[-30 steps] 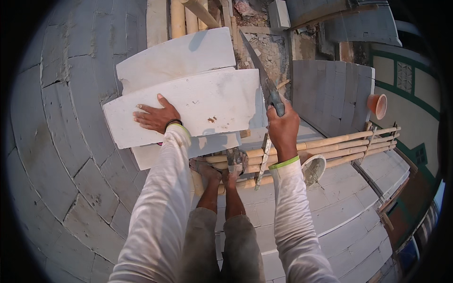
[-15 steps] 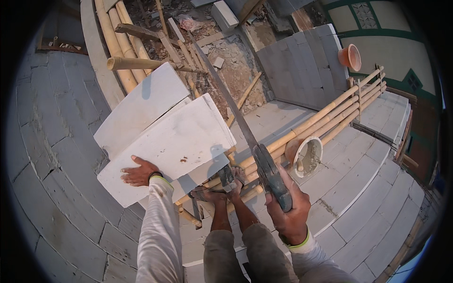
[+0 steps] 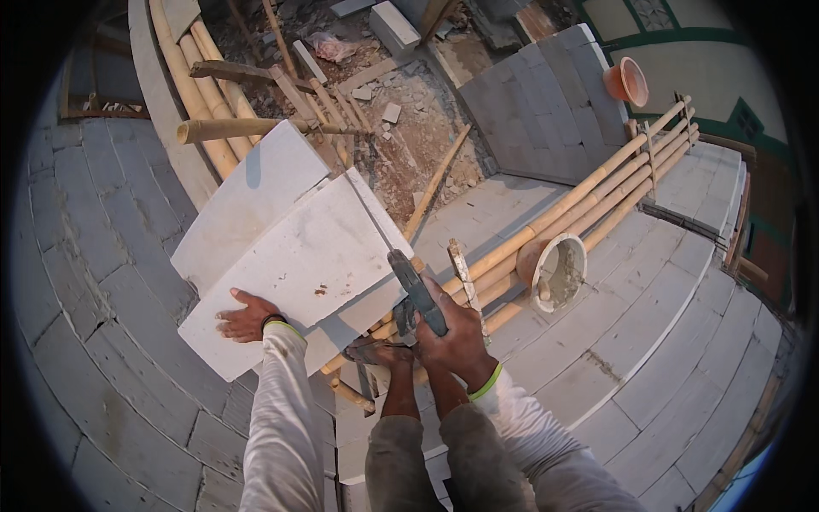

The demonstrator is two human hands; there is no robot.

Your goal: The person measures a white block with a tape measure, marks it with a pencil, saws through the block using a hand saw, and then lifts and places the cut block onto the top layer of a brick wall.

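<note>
A long white building block (image 3: 311, 256) lies tilted across a stack in front of me. My left hand (image 3: 247, 317) rests flat on its near left end, fingers spread. In my right hand (image 3: 458, 337) is a handsaw (image 3: 416, 292), gripped by its dark handle. The saw's blade runs forward over the block's right end, near the far right edge; whether the teeth bite into it I cannot tell. Behind lies a second white block (image 3: 256, 192), and beneath is another, partly covered. My feet stand on bamboo poles just below the saw handle.
Bamboo poles (image 3: 589, 192) run along the right, beside a bucket (image 3: 559, 273) holding grey mortar. An orange bucket (image 3: 627, 82) is farther back by a block wall (image 3: 546, 107). Rubble (image 3: 401, 154) lies below ahead. More bamboo (image 3: 200, 77) and a block wall (image 3: 128, 316) stand left.
My right hand has brought the saw leftward, from beyond the block to over its right end. My left hand stays flat on the block.
</note>
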